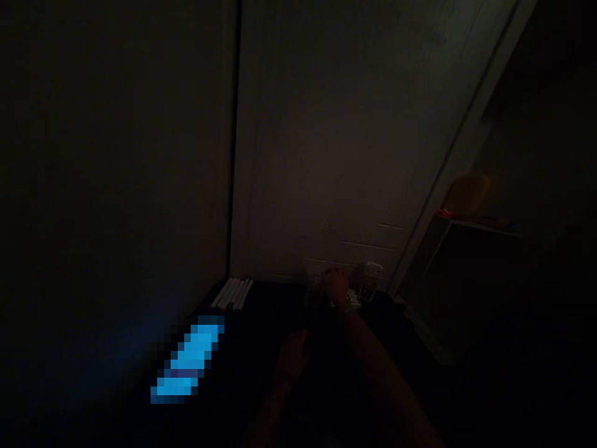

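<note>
The scene is very dark. My right hand (336, 287) reaches to the back of the dark surface, its fingers bent inward beside a clear container (314, 291); what they hold, if anything, cannot be made out. Small white pieces (354, 299) lie just right of that wrist, and a second clear container (372, 281) stands beyond them. Nearer to me, my left hand (295, 350) is low over the surface with its fingers loosely extended and nothing visible in them. Several white marker-like sticks (232, 294) lie side by side at the back left.
A glowing blue, pixelated screen (189, 361) lies at the left. A pale panel (321, 155) rises directly behind the dark surface. To the right, a shelf or cabinet (485, 225) carries a yellowish object (467, 193) and a small red item (444, 213).
</note>
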`<state>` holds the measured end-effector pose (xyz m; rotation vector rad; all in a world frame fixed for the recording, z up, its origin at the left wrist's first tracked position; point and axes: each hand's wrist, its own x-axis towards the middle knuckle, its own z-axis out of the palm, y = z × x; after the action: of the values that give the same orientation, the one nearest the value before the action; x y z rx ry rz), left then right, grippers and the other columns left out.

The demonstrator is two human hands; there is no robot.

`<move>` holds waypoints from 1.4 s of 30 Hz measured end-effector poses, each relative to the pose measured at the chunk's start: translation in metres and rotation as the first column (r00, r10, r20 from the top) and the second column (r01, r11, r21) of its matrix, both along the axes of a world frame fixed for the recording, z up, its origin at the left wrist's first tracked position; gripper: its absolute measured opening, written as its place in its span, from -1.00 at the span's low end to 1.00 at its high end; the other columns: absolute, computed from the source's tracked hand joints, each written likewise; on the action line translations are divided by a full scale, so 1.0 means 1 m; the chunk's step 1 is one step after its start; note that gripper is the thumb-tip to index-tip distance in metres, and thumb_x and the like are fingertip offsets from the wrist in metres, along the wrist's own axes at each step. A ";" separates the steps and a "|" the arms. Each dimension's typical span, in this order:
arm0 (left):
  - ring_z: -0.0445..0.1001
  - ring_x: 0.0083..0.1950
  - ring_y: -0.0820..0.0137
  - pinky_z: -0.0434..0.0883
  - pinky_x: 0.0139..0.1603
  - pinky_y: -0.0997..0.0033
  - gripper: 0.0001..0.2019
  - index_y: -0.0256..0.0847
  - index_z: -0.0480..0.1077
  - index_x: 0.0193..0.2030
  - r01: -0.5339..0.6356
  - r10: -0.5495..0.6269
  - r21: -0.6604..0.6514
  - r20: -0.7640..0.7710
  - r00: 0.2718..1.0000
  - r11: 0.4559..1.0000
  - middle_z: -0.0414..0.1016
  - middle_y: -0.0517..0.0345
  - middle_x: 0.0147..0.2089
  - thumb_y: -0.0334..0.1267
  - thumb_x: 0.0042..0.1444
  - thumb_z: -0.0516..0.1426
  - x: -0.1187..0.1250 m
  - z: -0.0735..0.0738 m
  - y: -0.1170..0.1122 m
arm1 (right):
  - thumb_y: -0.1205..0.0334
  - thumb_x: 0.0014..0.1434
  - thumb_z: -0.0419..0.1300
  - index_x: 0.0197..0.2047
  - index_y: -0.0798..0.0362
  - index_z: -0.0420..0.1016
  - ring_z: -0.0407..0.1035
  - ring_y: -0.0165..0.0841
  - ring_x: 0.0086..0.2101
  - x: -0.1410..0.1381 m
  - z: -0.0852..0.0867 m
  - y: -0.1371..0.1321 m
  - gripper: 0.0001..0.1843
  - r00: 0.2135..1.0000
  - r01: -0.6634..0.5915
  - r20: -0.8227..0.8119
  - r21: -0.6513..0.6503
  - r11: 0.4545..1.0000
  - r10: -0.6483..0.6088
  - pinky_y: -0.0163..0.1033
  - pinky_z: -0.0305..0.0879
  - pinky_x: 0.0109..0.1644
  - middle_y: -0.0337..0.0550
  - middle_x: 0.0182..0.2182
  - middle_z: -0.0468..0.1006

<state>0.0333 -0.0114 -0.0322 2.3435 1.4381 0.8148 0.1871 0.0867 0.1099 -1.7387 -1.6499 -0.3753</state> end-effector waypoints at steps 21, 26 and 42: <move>0.34 -0.22 0.47 0.29 -0.15 0.45 -0.77 -0.20 0.30 -0.19 0.021 0.049 -0.167 0.404 0.914 0.986 0.39 0.16 -0.25 -0.22 0.09 -0.10 -0.005 0.016 -0.001 | 0.19 0.07 -0.08 0.02 0.21 0.20 0.15 -0.12 -0.09 -0.036 -0.123 -0.101 -0.55 0.979 0.192 -0.054 -0.076 0.979 -0.196 -0.11 0.01 -0.07 0.18 -0.05 0.24; 0.32 -0.18 0.48 0.31 -0.18 0.46 -0.73 -0.21 0.22 -0.10 -0.044 0.153 -0.224 0.497 0.854 0.973 0.32 0.12 -0.15 -0.21 0.13 -0.16 -0.036 0.019 0.014 | 0.17 0.07 -0.09 0.00 0.24 0.22 0.15 -0.09 -0.09 -0.041 -0.123 -0.099 -0.54 0.975 0.219 -0.007 -0.120 0.968 -0.221 -0.07 0.00 -0.08 0.22 -0.11 0.28; 0.16 -0.02 0.15 0.12 -0.07 0.18 -0.64 -0.31 0.23 -0.06 -0.439 0.432 0.031 -0.257 0.865 0.898 0.30 -0.14 -0.13 -0.15 0.13 -0.15 -0.115 0.075 0.055 | 0.19 0.08 -0.09 -0.09 0.17 0.26 0.17 -0.15 -0.15 -0.037 -0.131 -0.093 -0.64 0.981 0.194 0.032 -0.081 0.978 -0.192 -0.13 0.03 -0.10 0.12 -0.17 0.31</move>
<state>-0.0820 0.0437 0.0426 2.1905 2.1275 0.5919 0.1505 -0.0059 -0.0215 -1.9719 -1.5374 -0.4235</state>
